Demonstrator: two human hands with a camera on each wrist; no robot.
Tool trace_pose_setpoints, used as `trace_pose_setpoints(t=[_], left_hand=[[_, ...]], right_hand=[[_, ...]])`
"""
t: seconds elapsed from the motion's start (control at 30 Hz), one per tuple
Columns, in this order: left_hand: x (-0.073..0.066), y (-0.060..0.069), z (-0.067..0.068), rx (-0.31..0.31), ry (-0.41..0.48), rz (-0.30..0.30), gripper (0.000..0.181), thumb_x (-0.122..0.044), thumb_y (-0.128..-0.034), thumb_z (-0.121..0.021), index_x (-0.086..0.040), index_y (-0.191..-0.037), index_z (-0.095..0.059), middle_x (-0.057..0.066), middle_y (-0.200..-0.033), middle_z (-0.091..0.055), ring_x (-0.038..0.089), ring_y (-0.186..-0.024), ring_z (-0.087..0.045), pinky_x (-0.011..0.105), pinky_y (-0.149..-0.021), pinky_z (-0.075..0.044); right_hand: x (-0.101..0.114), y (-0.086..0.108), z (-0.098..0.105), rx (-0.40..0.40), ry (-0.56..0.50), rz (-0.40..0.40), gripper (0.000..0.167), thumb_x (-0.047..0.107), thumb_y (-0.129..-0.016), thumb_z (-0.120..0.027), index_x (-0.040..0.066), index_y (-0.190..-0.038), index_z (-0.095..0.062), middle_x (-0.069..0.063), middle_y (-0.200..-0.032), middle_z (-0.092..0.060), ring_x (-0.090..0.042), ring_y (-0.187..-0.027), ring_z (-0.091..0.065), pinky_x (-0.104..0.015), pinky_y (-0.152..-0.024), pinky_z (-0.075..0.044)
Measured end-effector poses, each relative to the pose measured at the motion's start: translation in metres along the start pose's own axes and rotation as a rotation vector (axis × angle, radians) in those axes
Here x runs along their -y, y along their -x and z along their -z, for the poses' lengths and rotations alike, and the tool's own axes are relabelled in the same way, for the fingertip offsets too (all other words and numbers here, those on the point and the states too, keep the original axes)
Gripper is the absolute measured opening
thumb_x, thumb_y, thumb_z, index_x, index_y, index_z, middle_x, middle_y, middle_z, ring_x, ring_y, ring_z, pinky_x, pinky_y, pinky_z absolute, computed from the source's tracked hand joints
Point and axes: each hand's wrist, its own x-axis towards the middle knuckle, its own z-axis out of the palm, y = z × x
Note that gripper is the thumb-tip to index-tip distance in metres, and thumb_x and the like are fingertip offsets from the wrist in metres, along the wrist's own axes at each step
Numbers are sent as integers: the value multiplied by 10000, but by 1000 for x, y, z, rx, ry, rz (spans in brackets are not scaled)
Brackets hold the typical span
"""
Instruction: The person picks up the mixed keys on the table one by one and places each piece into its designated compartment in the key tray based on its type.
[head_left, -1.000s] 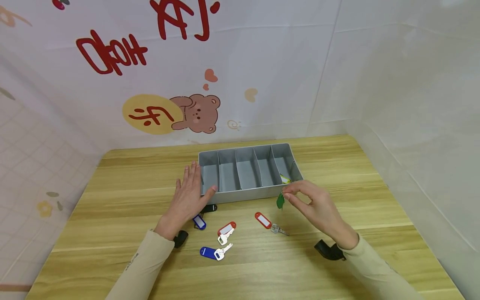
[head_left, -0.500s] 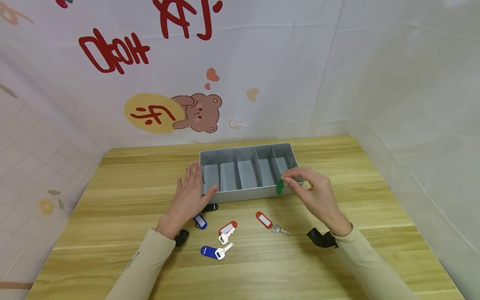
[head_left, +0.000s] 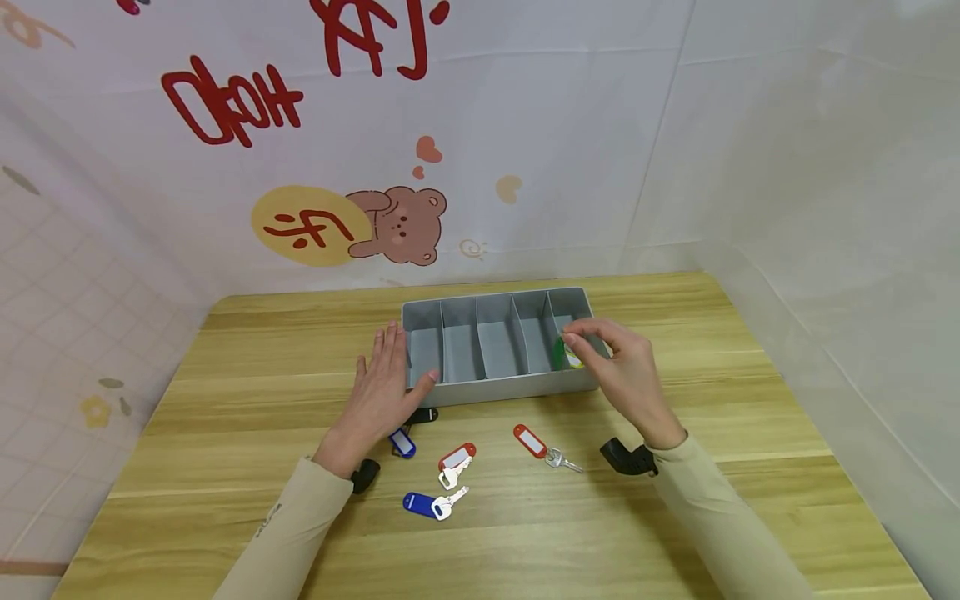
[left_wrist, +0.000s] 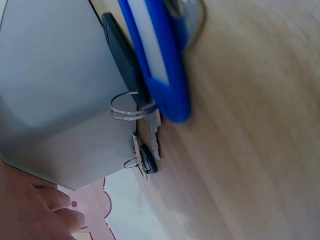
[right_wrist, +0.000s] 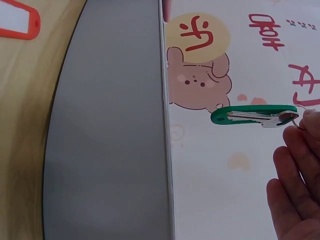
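Observation:
A grey tray (head_left: 517, 387) with several compartments stands on the table. Against its left end rests my left hand (head_left: 377, 394), fingers straight, thumb at the front wall. My right hand (head_left: 626, 371) pinches the ring of a green key tag (head_left: 558, 352) over the rightmost compartments. In the right wrist view the green tag (right_wrist: 255, 111) and its silver key hang from the ring between thumb and fingertip. A yellow-green tag (head_left: 573, 358) lies in the rightmost compartment.
Before the tray lie a red tag (head_left: 530, 441) with a key, another red tag (head_left: 457, 456), a blue tag (head_left: 419, 504), a second blue tag (head_left: 402, 443) and a black tag (head_left: 424, 415). A printed sheet hangs behind.
My right hand has moved back and slightly left, carrying the green tag from in front of the tray to above its right part. My left hand stays at the tray's left end.

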Motion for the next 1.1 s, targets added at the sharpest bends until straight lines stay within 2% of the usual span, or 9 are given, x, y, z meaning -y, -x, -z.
trace_pose_setpoints(t=[0.2, 0.57, 0.67, 0.83, 0.9, 1.1], left_hand=[[0, 1, 0, -11, -3, -4, 973, -594, -1032, -491, 58, -1629, -82, 197, -1722, 14, 405, -1580, -11, 753, -1162, -108], [-1, 0, 0, -16, -10, -13, 972, -594, -1032, -491, 60, -1628, -89, 203, -1722, -14, 364, -1586, 1, 752, -1161, -131], [-1, 0, 0, -14, -11, -11, 978, -592, -1029, -500, 61, -1628, -86, 194, -1723, 3, 361, -1586, 7, 752, -1161, -128], [-1, 1, 0, -19, -10, -11, 976, -585, -1029, -506, 65, -1626, -91, 198, -1723, -8, 360, -1587, 3, 750, -1161, -131], [-1, 1, 0, -20, -10, -9, 976, -587, -1029, -504, 65, -1626, -89, 196, -1723, -2, 361, -1586, 5, 750, -1162, -129], [0, 1, -1, -22, -21, -5, 979, -594, -1028, -502, 58, -1629, -88, 195, -1724, -6, 360, -1586, 2, 749, -1161, -138]], right_hand=[[-7, -6, -9, 2, -24, -26, 105, 35, -916, -780, 77, -1010, -800, -20, -1009, -776, -123, -959, -687, -173, -904, -485], [-24, -12, -22, 31, 58, -27, 117, 71, -916, -793, 49, -1031, -789, -48, -1003, -771, -201, -955, -704, -185, -831, -486], [-28, -13, -26, 48, 86, -40, 121, 75, -917, -793, 37, -1032, -786, -67, -1008, -772, -237, -971, -715, -278, -854, -525], [-34, -16, -31, 71, 118, -52, 113, 80, -921, -790, 22, -1017, -778, -96, -1002, -770, -283, -976, -725, -505, -873, -546], [-37, -17, -33, 80, 128, -57, 110, 88, -929, -783, 17, -1012, -775, -107, -1003, -770, -299, -979, -724, -538, -875, -544], [-44, -21, -37, 112, 164, -93, 111, 100, -944, -770, 17, -1017, -775, -116, -1007, -767, -323, -995, -716, -540, -894, -533]])
